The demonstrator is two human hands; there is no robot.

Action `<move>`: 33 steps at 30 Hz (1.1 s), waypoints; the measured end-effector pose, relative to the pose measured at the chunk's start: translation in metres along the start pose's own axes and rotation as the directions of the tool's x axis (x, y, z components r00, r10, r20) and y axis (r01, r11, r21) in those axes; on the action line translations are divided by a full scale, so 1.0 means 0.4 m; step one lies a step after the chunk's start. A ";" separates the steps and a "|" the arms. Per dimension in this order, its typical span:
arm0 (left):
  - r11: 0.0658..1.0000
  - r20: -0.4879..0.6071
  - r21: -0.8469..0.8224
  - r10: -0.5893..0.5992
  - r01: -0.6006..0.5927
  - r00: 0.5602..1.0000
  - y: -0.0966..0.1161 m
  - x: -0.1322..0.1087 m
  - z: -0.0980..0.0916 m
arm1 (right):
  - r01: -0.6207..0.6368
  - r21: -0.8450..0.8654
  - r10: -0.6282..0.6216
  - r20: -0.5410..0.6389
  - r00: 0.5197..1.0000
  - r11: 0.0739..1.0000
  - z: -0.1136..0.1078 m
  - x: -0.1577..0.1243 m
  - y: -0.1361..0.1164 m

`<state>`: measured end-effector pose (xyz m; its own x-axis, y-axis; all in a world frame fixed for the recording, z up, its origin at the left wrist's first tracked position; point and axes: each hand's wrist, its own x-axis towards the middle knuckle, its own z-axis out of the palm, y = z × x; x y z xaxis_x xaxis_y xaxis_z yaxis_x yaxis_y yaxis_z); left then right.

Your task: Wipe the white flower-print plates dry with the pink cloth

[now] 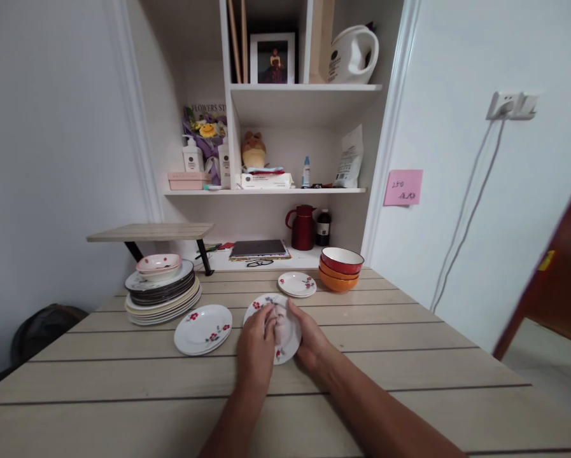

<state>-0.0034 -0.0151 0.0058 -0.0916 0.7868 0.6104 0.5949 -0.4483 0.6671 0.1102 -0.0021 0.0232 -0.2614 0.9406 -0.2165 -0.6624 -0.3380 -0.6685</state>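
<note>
My right hand [311, 340] grips the right edge of a white plate [292, 332] with red flowers, thumb near its rim. The plate is tilted up above the table. Fingers bent, my left hand [256, 350] presses a crumpled pale cloth [279, 324] against the plate's face; its fingertips are partly hidden in the folds. To the left lie flowered plates [200, 331], stacked on the table. Smaller flowered plates [296, 284] sit just behind the held one.
Bowls [341, 280], orange and red, are nested at the back right. A tall plate stack [163, 299] topped by pink-rimmed bowls [158, 264] stands at the left, near a small raised shelf [149, 232]. Behind the table are a red jug [303, 229] and a laptop [259, 248].
</note>
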 end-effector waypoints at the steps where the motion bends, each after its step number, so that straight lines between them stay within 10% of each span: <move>1: 0.999 -0.030 0.022 -0.026 0.027 0.999 0.000 0.001 -0.003 | -0.001 -0.020 0.001 0.020 1.000 1.000 0.003 -0.002 0.002; 15: 0.889 -0.274 0.449 0.043 0.089 0.961 0.025 0.000 -0.044 | -0.045 -0.007 0.045 0.060 0.997 0.999 -0.003 0.003 0.002; 26: 0.991 -0.429 0.065 -0.079 0.118 0.900 -0.044 0.037 -0.063 | -0.063 0.085 0.068 -0.049 0.997 0.994 -0.015 0.021 -0.003; 33: 0.976 -0.424 0.137 0.211 -0.169 0.881 0.021 0.014 -0.067 | 0.008 0.105 -0.016 0.072 0.997 0.994 -0.041 0.052 0.002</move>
<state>-0.0203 -0.0257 0.0264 -0.2933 0.4182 0.8597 0.7053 -0.5123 0.4899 0.1156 0.0175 0.0066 -0.3009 0.9411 -0.1544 -0.7345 -0.3320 -0.5919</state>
